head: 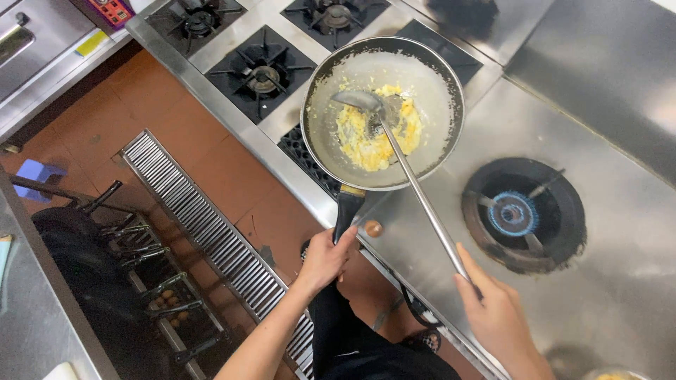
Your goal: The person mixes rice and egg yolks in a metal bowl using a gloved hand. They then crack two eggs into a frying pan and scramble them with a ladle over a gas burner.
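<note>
Below the pan (384,112), left hand (325,257) grips its handle (347,211).

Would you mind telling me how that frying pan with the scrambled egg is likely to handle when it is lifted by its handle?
The frying pan will probably feel front-heavy: the left hand holds only the end of its black handle, far from the wide bowl. It looks like rigid metal, so unlikely to flex. The scrambled egg lies loose, so tilting may slide it.

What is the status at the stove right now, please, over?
Left hand grips the pan handle; right hand holds the ladle. Ladle bowl in scrambled egg. Pan held off the lit burner. Nothing in the way.
</note>
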